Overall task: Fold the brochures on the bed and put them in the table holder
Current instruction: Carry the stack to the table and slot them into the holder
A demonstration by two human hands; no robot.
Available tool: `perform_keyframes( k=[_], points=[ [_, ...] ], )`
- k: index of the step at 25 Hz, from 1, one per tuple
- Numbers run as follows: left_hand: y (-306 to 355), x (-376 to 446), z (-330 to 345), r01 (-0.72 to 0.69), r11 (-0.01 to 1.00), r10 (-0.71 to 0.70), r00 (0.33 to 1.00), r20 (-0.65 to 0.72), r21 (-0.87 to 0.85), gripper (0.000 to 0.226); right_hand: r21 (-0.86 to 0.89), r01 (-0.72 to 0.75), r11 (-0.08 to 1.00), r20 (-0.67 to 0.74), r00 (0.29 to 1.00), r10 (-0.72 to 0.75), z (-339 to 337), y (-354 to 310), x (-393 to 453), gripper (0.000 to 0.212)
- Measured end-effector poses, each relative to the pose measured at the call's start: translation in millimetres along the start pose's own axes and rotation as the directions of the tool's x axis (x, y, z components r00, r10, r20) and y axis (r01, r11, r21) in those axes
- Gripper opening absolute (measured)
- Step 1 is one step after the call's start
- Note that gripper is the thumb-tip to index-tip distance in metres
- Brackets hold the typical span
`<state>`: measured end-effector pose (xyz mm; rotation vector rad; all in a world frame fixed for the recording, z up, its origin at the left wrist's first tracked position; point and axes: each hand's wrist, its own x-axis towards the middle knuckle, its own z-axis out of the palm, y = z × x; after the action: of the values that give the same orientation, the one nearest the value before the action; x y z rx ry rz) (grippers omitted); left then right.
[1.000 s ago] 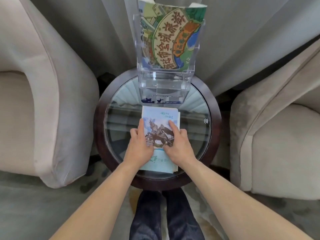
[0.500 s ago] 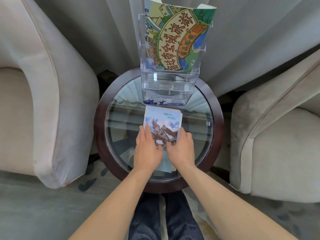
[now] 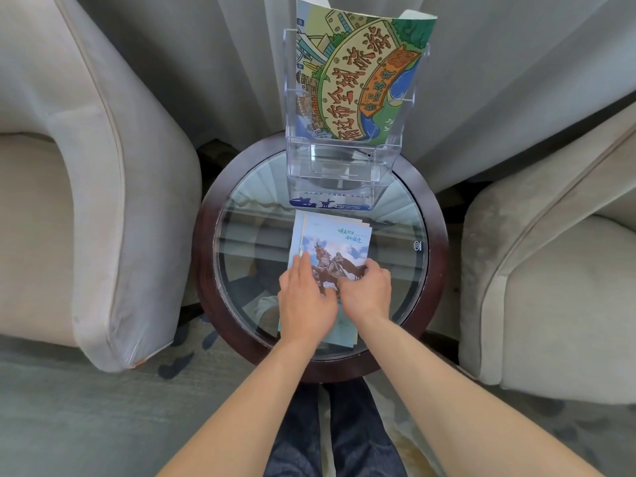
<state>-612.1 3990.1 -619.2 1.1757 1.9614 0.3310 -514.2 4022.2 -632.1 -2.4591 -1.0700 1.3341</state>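
A folded blue brochure (image 3: 335,237) with a horse-and-rider picture lies on the round glass table (image 3: 437,235), layered edges showing at its far end. My left hand (image 3: 304,299) rests flat on its near left part. My right hand (image 3: 366,290) has fingers curled at the brochure's right edge, thumbs close together; whether it grips or only presses, I cannot tell. The clear acrylic table holder (image 3: 344,166) stands at the table's far edge, with a colourful illustrated brochure (image 3: 358,77) upright in its back pocket. Its front pockets look empty.
Two beige armchairs flank the table, one at left (image 3: 103,201) and one at right (image 3: 550,287). Grey curtains (image 3: 213,63) hang behind the holder. My legs in dark trousers (image 3: 330,435) are under the table's near rim, on a patterned carpet.
Both hands have slid back toward me along the brochure and drawn closer together, and the right fingers have curled at its edge. The view has dipped, showing more of the holder.
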Motion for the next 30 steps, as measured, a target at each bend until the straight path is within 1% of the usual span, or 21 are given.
perform_keyframes(
  k=[2,4,5,7,9,12,15,18,20,23,25,27,30],
  points=[
    [0.8,4.5,-0.8,0.050,0.998,-0.050,0.999,0.012,-0.046,0.059,0.027,-0.047,0.999,-0.016,0.999,0.047,-6.3,3.8,6.0,0.040],
    [1.2,10.2,-2.2,0.132,0.986,-0.128,0.991,0.047,-0.100,0.054,0.038,-0.092,0.995,-0.051,0.994,0.094,-13.1,7.0,8.3,0.032],
    [1.7,12.5,-2.9,0.163,0.979,-0.157,0.986,0.061,-0.124,0.047,0.040,-0.101,0.994,-0.062,0.993,0.103,-15.8,7.7,8.0,0.027],
    [4.5,14.6,-6.6,0.183,0.969,-0.174,0.983,0.065,-0.164,0.036,0.031,-0.075,0.997,-0.071,0.995,0.077,-20.2,5.2,4.0,0.021],
    [11.7,15.7,-14.7,0.162,0.968,-0.161,0.987,0.019,-0.194,0.040,0.013,-0.002,1.000,-0.090,0.996,0.003,-24.0,-2.8,-1.0,0.018],
    [27.7,17.3,-35.2,0.072,0.971,-0.091,0.993,-0.078,-0.227,0.046,-0.010,0.142,0.990,-0.146,0.979,-0.142,-33.1,-25.2,-10.8,0.013],
    [47.9,19.8,-58.3,-0.026,0.958,-0.021,0.987,-0.161,-0.285,0.054,-0.063,0.277,0.959,-0.250,0.926,-0.284,-46.7,-54.4,-21.8,0.010],
    [65.1,19.0,-75.2,-0.090,0.939,0.003,0.968,-0.252,-0.333,0.053,-0.055,0.386,0.921,-0.320,0.867,-0.382,-56.8,-74.4,-31.4,0.011],
    [66.7,14.2,-76.1,-0.082,0.935,-0.010,0.966,-0.258,-0.344,0.051,-0.071,0.404,0.912,-0.300,0.863,-0.406,-58.7,-75.0,-33.7,0.014],
    [57.3,9.4,-67.1,-0.079,0.954,0.027,0.983,-0.181,-0.288,0.056,-0.103,0.384,0.917,-0.258,0.880,-0.398,-58.6,-63.4,-28.9,0.019],
    [53.9,11.0,-62.8,-0.091,0.958,0.049,0.986,-0.158,-0.270,0.059,-0.079,0.383,0.920,-0.239,0.889,-0.391,-58.8,-56.7,-25.3,0.021],
    [56.9,14.0,-61.1,-0.056,0.960,0.016,0.989,-0.147,-0.273,0.061,-0.045,0.369,0.928,-0.215,0.904,-0.370,-57.1,-53.6,-24.5,0.023],
    [63.0,12.1,-59.1,-0.026,0.961,-0.010,0.991,-0.131,-0.275,0.064,0.012,0.352,0.936,-0.184,0.921,-0.344,-56.8,-55.3,-26.4,0.035]
  ],
)
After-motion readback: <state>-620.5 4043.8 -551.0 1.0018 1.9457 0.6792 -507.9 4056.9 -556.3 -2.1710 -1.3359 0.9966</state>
